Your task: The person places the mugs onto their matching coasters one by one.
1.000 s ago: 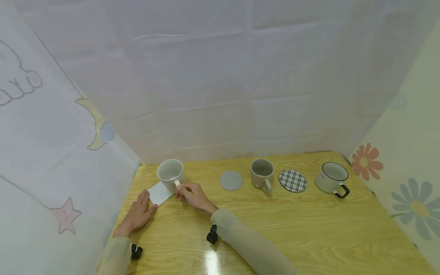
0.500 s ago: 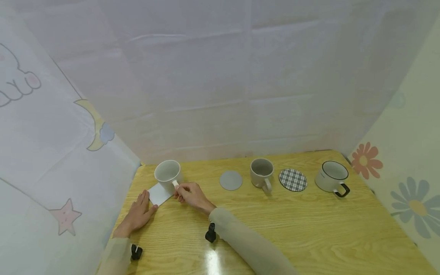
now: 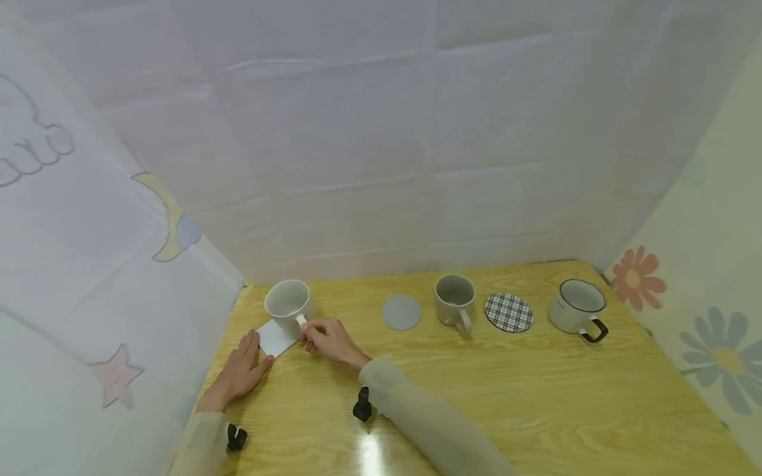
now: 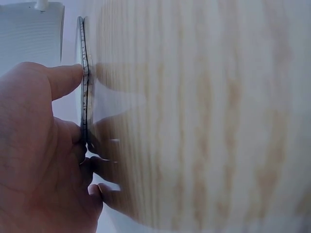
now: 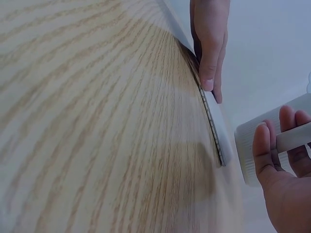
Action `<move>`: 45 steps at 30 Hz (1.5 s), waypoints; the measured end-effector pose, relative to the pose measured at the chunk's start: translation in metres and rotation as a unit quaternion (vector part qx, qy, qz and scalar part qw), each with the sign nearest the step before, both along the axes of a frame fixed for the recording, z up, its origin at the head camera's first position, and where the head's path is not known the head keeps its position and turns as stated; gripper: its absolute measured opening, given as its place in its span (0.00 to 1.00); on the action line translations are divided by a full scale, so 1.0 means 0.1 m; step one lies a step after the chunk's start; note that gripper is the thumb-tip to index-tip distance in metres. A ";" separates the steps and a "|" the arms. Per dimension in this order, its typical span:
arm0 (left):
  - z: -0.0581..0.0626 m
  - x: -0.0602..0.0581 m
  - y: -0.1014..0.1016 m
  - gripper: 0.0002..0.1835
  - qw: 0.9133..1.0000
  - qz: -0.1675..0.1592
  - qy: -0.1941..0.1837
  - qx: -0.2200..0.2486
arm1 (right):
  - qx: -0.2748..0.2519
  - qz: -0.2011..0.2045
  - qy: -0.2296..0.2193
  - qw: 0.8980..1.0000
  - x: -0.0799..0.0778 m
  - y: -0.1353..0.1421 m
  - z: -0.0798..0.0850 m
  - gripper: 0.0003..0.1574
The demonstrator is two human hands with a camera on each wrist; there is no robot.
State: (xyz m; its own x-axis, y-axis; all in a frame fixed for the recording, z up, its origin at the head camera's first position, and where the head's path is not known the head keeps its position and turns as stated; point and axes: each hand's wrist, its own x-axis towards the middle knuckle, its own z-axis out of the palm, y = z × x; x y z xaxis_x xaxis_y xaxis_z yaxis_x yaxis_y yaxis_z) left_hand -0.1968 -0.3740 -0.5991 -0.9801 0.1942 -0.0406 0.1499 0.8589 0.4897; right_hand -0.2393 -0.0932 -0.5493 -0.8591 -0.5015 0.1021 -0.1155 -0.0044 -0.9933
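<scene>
In the head view my right hand (image 3: 330, 340) pinches the handle of a white mug (image 3: 288, 301) at the table's left end. A narrow gap shows between the mug's base and a thin white square coaster (image 3: 276, 338) in the right wrist view. Part of the coaster is hidden behind the mug in the head view. My left hand (image 3: 239, 370) rests on the table with fingers extended; fingertips and thumb touch the coaster's near-left corners. Seen from the left wrist, the thumb (image 4: 68, 80) meets the coaster's edge (image 4: 86, 107).
To the right on the wooden table (image 3: 417, 396) lie a round grey coaster (image 3: 401, 312) and a round plaid coaster (image 3: 508, 312). A grey mug (image 3: 454, 303) stands between them. A white black-rimmed mug (image 3: 577, 309) stands at the right end. Cloth walls (image 3: 381, 165) border the table.
The white mug and my right hand have shifted slightly left over the square coaster. My left hand and the other mugs and coasters have stayed in place.
</scene>
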 end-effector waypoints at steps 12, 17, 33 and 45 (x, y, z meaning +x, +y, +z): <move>0.07 0.02 0.05 0.48 1.000 0.005 -0.011 0.003 | 0.007 0.006 0.003 1.000 -0.02 -0.04 0.01 0.28; 0.10 0.03 0.08 0.47 1.000 0.005 -0.005 0.012 | 0.007 0.001 0.005 1.000 -0.03 -0.05 0.00 0.28; -0.01 0.00 -0.01 0.50 1.000 -0.003 -0.006 0.000 | 0.011 0.007 0.001 1.000 -0.04 -0.12 -0.04 0.27; -0.05 -0.04 -0.02 0.50 1.000 0.004 -0.010 0.003 | 0.016 0.015 -0.012 1.000 -0.02 -0.19 -0.02 0.26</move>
